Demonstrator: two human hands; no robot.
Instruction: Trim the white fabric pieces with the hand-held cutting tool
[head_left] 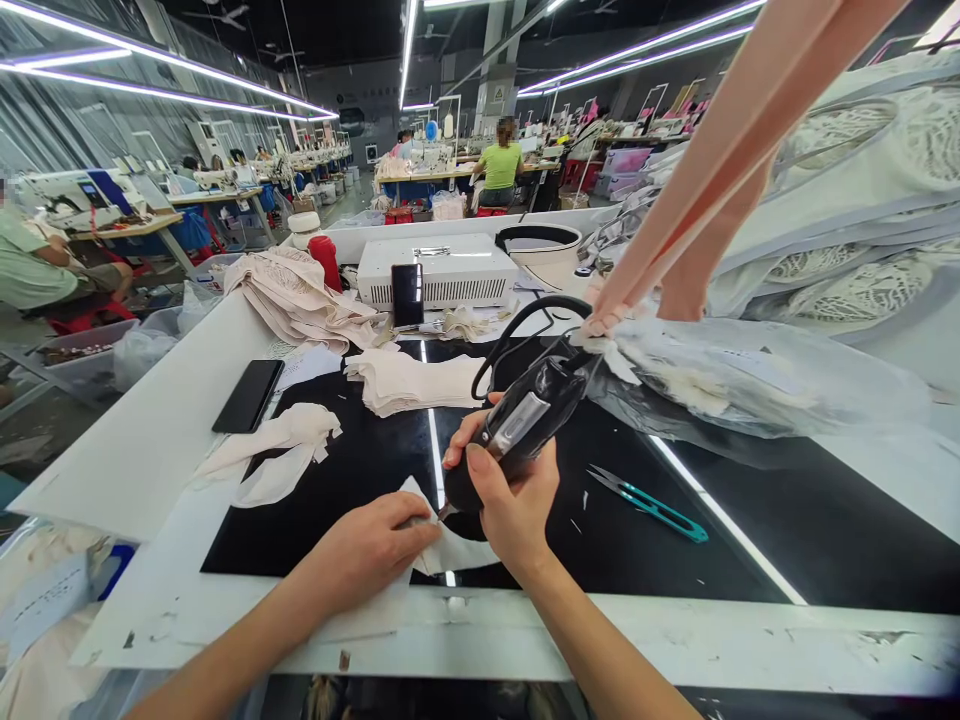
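My right hand [517, 490] is wrapped around a black corded handheld power tool [525, 410], tilted with its lower end over the fabric. A small cream fabric piece [457, 552] lies on the black mat under that end. My left hand [375, 545] has its fingers closed on the left edge of this piece, close to the tool's tip. The tip and part of the fabric are hidden by the tool and my fingers. Teal thread snips [652, 505] lie to the right. Behind the hands is a stack of cream fabric pieces [416, 380], with more loose pieces [281, 450] at left.
A co-worker's arms [720, 150] reach in from the upper right, beside a clear plastic bag [750, 375]. A black phone [249, 396] lies at left; another phone [407, 295] leans on a white box [439, 268]. Lace garments [885, 190] are piled at right. The tool's cord [499, 345] loops behind it.
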